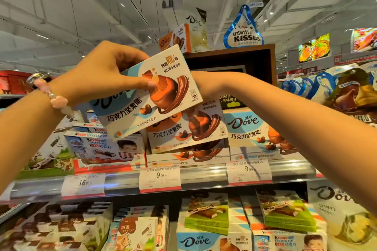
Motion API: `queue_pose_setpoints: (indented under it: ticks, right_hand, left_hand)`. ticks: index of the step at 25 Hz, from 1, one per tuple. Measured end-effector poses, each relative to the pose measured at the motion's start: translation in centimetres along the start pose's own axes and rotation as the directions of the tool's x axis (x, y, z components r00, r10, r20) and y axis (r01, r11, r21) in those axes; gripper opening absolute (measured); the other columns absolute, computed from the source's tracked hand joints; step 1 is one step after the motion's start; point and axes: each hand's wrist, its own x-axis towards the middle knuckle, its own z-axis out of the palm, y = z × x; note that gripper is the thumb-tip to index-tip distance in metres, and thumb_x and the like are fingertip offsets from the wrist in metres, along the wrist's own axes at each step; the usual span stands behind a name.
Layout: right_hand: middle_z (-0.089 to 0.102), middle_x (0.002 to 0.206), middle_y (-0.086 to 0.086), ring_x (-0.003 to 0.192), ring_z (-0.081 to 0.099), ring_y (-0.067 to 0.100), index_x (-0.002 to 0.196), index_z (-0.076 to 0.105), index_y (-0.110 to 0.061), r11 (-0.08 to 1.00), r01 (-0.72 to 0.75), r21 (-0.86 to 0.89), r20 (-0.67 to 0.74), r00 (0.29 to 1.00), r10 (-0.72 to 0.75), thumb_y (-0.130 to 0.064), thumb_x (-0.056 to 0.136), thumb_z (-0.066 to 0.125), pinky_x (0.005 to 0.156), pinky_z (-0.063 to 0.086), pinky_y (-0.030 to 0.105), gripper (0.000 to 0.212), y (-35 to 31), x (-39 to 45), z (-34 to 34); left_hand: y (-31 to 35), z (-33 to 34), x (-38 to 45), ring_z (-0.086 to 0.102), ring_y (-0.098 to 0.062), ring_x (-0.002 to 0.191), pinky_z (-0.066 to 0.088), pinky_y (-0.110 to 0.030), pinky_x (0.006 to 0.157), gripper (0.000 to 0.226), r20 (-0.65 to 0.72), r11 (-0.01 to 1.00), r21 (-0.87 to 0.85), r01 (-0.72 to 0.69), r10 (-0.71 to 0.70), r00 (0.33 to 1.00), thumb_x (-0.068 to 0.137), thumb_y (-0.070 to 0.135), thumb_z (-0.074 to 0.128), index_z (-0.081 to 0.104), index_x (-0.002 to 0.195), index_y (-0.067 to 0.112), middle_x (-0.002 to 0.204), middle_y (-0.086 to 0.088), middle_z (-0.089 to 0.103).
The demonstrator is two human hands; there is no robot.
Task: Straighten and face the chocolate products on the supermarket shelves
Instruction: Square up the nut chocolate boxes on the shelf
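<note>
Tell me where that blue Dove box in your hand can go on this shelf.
Little bare room. The left hand holds the blue Dove box tilted over the orange Dove row, packed between the Kinder boxes and the blue Dove facing. Only the dark cavity above, under the Kisses bag, looks open, though the right forearm crosses in front.

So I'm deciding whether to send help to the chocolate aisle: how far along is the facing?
Midway at best. Done: the right-hand blue Dove box stands upright, front out. In hand: the left hand pinches a tilted Dove nut-crisp box off the shelf; the right hand is hidden behind it. Left: the orange Dove box leans, the Kinder boxes sit skewed, and the green boxes below lie unevenly.
</note>
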Motion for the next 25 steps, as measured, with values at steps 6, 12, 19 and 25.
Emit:
queue_pose_setpoints:
  ticks: [6,12,19,25]
  right_hand:
    - [0.066,0.101,0.013,0.091,0.061,0.024,0.101,0.059,0.005,0.992,0.015,0.123,-0.114,0.994,-0.001,-0.011,0.087,0.062,0.078,0.048,0.027,0.022,-0.1,-0.5,0.3]
    - [0.052,0.075,-0.014,0.063,0.05,-0.006,0.078,0.05,-0.022,0.961,0.053,0.27,-0.135,0.991,-0.016,-0.005,0.086,0.061,0.061,0.041,0.007,0.021,-0.5,-1.1,0.5]
    - [0.048,0.066,-0.006,0.051,0.048,-0.01,0.065,0.044,-0.02,0.938,0.043,0.343,-0.146,0.989,0.008,0.002,0.088,0.056,0.055,0.038,0.006,0.033,-0.1,-1.1,0.4]
    - [0.038,0.059,-0.002,0.045,0.038,-0.004,0.061,0.04,-0.018,0.914,0.048,0.404,-0.155,0.988,0.017,0.006,0.088,0.052,0.051,0.033,0.008,0.038,-0.4,-1.3,0.4]
  left_hand:
    - [0.0,1.1,0.3,0.069,-0.003,0.076,0.051,-0.01,0.056,0.052,0.133,0.998,-0.055,-0.024,0.031,0.991,0.051,0.063,0.07,0.068,0.097,0.041,0.087,0.025,0.07]
    - [-0.4,1.6,0.9,0.07,-0.008,0.079,0.057,-0.019,0.066,0.031,0.158,0.998,-0.061,-0.012,0.022,0.987,0.075,0.024,0.073,0.067,0.1,0.042,0.089,0.02,0.072]
    - [0.0,1.6,0.9,0.07,-0.008,0.079,0.056,-0.018,0.07,0.036,0.19,0.998,-0.064,0.01,0.003,0.982,0.081,0.006,0.064,0.065,0.101,0.037,0.086,0.017,0.073]
    - [0.4,1.9,0.9,0.07,-0.006,0.078,0.053,-0.014,0.059,0.033,0.229,0.997,-0.074,0.037,-0.019,0.973,0.08,0.009,0.063,0.064,0.102,0.034,0.088,0.016,0.073]
